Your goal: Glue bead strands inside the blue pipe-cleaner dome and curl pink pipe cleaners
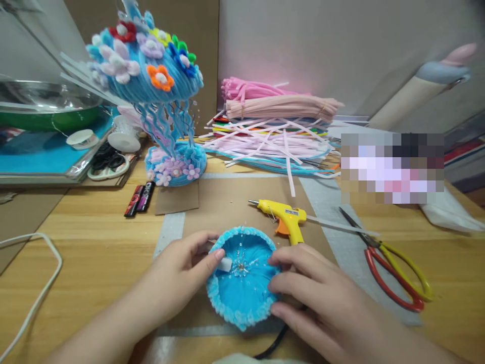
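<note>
A round blue bowl of fuzzy pipe cleaners (242, 298) lies hollow side up between my hands, with clear beads on strands at its centre. My left hand (197, 263) pinches its left rim, the thumb on the inside. Just by that thumb a small white piece (226, 264) sticks into the hollow; what it belongs to I cannot make out. Fingertips of my right hand (303, 283) curl over the right rim. Behind the right hand, a yellow glue gun (288, 215) with an orange trigger rests on the cardboard, its nozzle pointing left.
Red-and-yellow-handled scissors (397, 273) lie at the right. A flower-covered blue jellyfish figure (151, 76) stands at the back left, near two small batteries (139, 198). Pink and white pipe cleaners (273, 111) are piled behind. A white cable (56, 258) curves along the left.
</note>
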A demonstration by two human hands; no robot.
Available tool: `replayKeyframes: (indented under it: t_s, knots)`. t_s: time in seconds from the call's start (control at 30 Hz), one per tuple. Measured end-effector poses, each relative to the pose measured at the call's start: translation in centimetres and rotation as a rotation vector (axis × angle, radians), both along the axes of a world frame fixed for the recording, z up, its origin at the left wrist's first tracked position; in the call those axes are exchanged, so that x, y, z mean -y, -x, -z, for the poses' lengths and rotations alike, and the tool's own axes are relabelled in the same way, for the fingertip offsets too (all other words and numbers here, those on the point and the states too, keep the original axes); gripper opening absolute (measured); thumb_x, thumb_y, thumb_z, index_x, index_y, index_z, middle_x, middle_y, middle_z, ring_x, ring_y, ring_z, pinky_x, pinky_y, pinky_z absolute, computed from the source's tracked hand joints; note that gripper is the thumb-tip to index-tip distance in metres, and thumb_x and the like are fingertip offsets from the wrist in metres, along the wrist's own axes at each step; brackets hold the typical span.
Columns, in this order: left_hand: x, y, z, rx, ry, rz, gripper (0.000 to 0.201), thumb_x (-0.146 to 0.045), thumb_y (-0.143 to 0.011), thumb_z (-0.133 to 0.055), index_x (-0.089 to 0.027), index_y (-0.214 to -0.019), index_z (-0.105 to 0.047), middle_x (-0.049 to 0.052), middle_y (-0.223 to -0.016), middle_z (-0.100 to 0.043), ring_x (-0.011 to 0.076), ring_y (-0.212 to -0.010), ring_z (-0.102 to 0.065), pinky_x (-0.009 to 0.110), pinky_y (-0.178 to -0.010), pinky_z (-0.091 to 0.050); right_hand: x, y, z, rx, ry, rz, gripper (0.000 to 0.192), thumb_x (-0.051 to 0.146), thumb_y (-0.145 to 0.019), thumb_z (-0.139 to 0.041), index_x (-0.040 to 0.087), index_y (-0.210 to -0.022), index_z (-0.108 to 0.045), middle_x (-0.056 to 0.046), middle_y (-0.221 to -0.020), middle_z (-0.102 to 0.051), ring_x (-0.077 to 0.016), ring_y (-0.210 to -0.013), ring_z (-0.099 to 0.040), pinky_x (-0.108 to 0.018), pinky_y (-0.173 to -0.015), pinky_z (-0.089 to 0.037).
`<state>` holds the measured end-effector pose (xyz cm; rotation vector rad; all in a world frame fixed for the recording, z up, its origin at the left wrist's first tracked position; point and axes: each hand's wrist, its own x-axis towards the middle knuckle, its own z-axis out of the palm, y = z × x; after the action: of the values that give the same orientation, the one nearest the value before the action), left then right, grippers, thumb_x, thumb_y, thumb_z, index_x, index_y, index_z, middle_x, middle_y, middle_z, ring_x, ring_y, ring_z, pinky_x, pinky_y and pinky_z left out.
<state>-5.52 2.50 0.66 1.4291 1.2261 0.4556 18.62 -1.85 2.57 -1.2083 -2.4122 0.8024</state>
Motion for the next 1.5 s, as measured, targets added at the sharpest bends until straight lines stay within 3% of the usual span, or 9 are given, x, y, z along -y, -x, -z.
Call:
replayKeyframes:
  t_s: [0.07, 0.2, 0.33, 0.47, 0.57, 0.73, 0.87, 1.23, 1.5]
  knots:
    - [0.2, 0.0, 0.1, 0.003, -0.027, -0.007, 0.034, -0.041, -0.089, -0.052, -0.021, -0.116, -0.057, 0.005, -0.107, -0.069, 0.0208, -0.097, -0.064, 0.034, -0.082, -0.054, 0.1, 0.2, -0.1, 0.001, 0.004, 0.036, 0.011, 0.022, -0.086, -0.058, 0.024, -0.097, -0.06, -0.009, -0.114, -0.056, -0.0228, -0.107, -0.054, -0.038, -0.091, -0.049]
    - [0.7, 0.4, -0.7, -0.087, -0.187, -0.029, 0.034, -0.041, -0.089, -0.051, -0.023, -0.118, -0.051, 0.008, -0.116, -0.062, 0.0209, -0.098, -0.062, 0.033, -0.079, -0.054, 0.4, 0.5, 0.4, -0.032, -0.024, 0.163, 0.038, 0.03, -0.076, -0.072, 0.025, -0.109, -0.054, -0.011, -0.128, -0.045, -0.0281, -0.121, -0.045, -0.045, -0.098, -0.044]
    - [1.0, 0.7, -2.1, -0.194, -0.338, 0.113, 0.023, -0.036, -0.091, -0.046, -0.026, -0.104, -0.062, 0.005, -0.122, -0.059, 0.0211, -0.109, -0.057, 0.03, -0.085, -0.05, 0.8, 1.0, 1.6, -0.065, 0.031, 0.249, 0.069, 0.045, -0.071, -0.075, 0.026, -0.127, -0.041, -0.014, -0.148, -0.025, -0.0316, -0.138, -0.027, -0.051, -0.107, -0.034]
    - [1.3, 0.5, -2.5, -0.344, -0.375, 0.231, 0.03, -0.03, -0.084, -0.052, -0.025, -0.113, -0.059, 0.005, -0.121, -0.058, 0.0187, -0.092, -0.061, 0.029, -0.077, -0.051, 1.2, 1.8, 2.7, -0.093, 0.092, 0.256, 0.097, 0.052, -0.063, -0.08, 0.027, -0.14, -0.025, -0.013, -0.153, -0.019, -0.0298, -0.143, -0.017, -0.05, -0.112, -0.027]
    - [1.3, 0.0, -2.3, -0.467, -0.4, 0.291, 0.035, -0.022, -0.077, -0.053, -0.024, -0.113, -0.056, 0.004, -0.115, -0.058, 0.0176, -0.082, -0.061, 0.03, -0.072, -0.049, 1.2, 2.5, 3.0, -0.105, 0.084, 0.246, 0.092, 0.045, -0.065, -0.081, 0.024, -0.138, -0.029, -0.015, -0.151, -0.023, -0.0286, -0.141, -0.023, -0.047, -0.112, -0.029]
    - [0.6, -1.5, -2.4, -0.762, -0.461, 0.318, 0.025, -0.015, -0.072, -0.05, -0.021, -0.095, -0.058, 0.006, -0.096, -0.062, 0.0235, -0.084, -0.063, 0.034, -0.073, -0.047, 1.1, 2.9, 3.1, -0.114, 0.109, 0.268, 0.08, 0.043, -0.063, -0.081, 0.019, -0.127, -0.039, -0.019, -0.149, -0.027, -0.0317, -0.137, -0.03, -0.049, -0.109, -0.033]
    - [0.2, -2.5, -2.7, -0.924, -0.447, 0.386, 0.017, -0.016, -0.072, -0.051, -0.02, -0.087, -0.059, 0.008, -0.089, -0.064, 0.0258, -0.074, -0.065, 0.034, -0.061, -0.044, 1.1, 2.8, 3.2, -0.127, 0.099, 0.266, 0.073, 0.039, -0.065, -0.08, 0.019, -0.123, -0.04, -0.019, -0.147, -0.03, -0.0307, -0.136, -0.032, -0.048, -0.108, -0.035]
    - [0.1, -3.0, -2.7, -0.991, -0.484, 0.364, 0.014, -0.017, -0.077, -0.047, -0.021, -0.075, -0.059, 0.006, -0.078, -0.066, 0.0233, -0.065, -0.064, 0.03, -0.053, -0.036, 1.0, 2.6, 3.5, -0.116, 0.12, 0.259, 0.073, 0.038, -0.066, -0.079, 0.02, -0.124, -0.038, -0.018, -0.148, -0.028, -0.0312, -0.138, -0.028, -0.049, -0.109, -0.032]
    - [0.2, -2.6, -2.4, -0.958, -0.496, 0.343, 0.015, -0.017, -0.078, -0.048, -0.021, -0.086, -0.06, 0.007, -0.084, -0.067, 0.0252, -0.073, -0.065, 0.031, -0.058, -0.04, 1.2, 2.7, 3.6, -0.115, 0.125, 0.255, 0.073, 0.038, -0.067, -0.078, 0.022, -0.125, -0.036, -0.017, -0.148, -0.026, -0.0318, -0.136, -0.03, -0.049, -0.108, -0.034]
